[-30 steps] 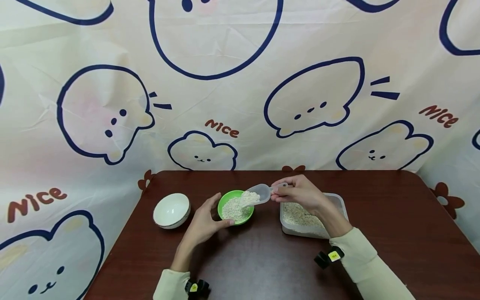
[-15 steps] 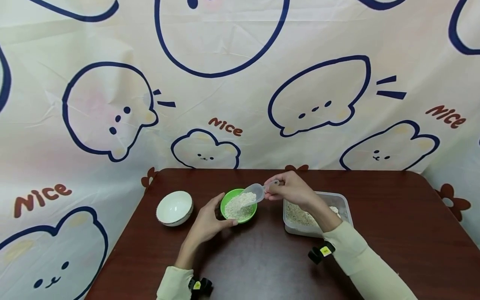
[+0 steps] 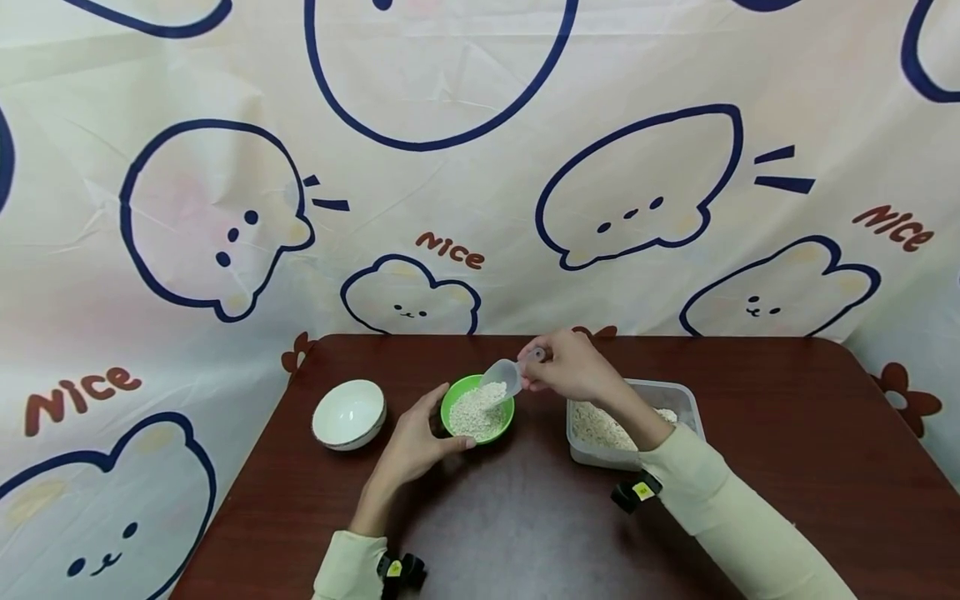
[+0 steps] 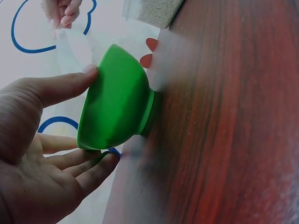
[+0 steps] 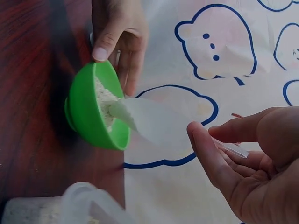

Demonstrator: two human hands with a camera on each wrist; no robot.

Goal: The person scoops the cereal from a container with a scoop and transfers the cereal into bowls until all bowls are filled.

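Observation:
My left hand [image 3: 411,443] grips the small green bowl [image 4: 117,98], thumb at the near rim and fingers round the far side. The bowl stands on the table, heaped with pale flakes [image 3: 471,415] that look like oats. My right hand [image 3: 573,367] pinches the handle of a translucent plastic scoop [image 3: 504,375]. The scoop is tilted down to the left, its lip over the bowl among the flakes. In the right wrist view, the scoop [image 5: 149,119] reaches from the pinching fingers into the green bowl [image 5: 86,109].
A white bowl [image 3: 348,415] stands left of my left hand. Under my right forearm is a translucent plastic container [image 3: 603,456] of similar flakes, partly hidden by the arm. A cartoon-printed cloth [image 3: 420,200] hangs behind the dark wooden table [image 3: 510,533].
The scoop has moved left and tipped more steeply; the flakes in it have slid into the green bowl. My left hand keeps its grip on the bowl. The view has shifted slightly.

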